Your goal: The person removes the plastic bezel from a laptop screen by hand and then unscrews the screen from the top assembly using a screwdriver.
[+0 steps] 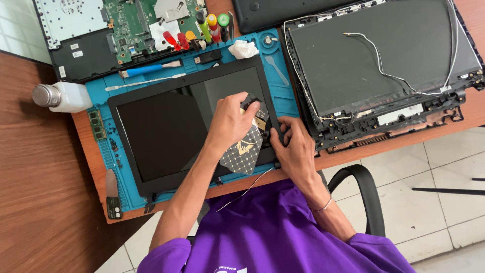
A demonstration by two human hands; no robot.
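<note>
Mid-disassembly: laptop screen (166,129) lay flat on the blue mat (118,194). Left hand (230,121) fingers were clamped on a small black part at the screen's edge; right hand (293,146) fingers pressed together on the frame beside it. Next move likely needed gentle prying.

The lower right corner of the screen panel (166,131) is covered by the left hand (230,124) and the right hand (295,149). Part of the patterned flex sheet (242,154) is hidden under the left palm, and the small dark part pinched by the left fingers (250,103) cannot be identified. The circuit board (136,25) and the dark case (283,12) are cut off by the top edge. The chips on the board are too small to be told.
</note>
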